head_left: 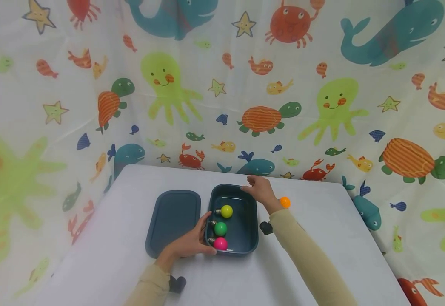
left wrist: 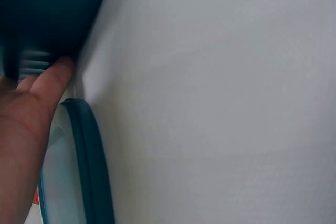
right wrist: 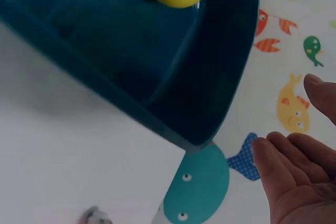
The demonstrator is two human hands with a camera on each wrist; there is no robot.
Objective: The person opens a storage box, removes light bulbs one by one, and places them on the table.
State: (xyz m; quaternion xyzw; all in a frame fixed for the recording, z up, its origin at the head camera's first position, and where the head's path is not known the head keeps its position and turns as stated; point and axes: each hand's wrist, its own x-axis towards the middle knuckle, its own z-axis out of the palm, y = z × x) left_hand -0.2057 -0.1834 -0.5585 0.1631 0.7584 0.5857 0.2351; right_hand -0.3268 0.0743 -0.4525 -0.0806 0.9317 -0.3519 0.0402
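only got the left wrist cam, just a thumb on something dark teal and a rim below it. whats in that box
Observer: Three bulbs lie in the teal box: yellow bulb, green bulb, pink bulb.
Operator: and the rim under my thumb
Observer: That is the lid, lying flat on the table just left of the box.
Operator: wheres the other hand
Observer: The right hand is at the box's far right corner, fingers relaxed, holding nothing.
Operator: anything outside the box
Observer: An orange bulb lies on the table, just right of the right wrist.
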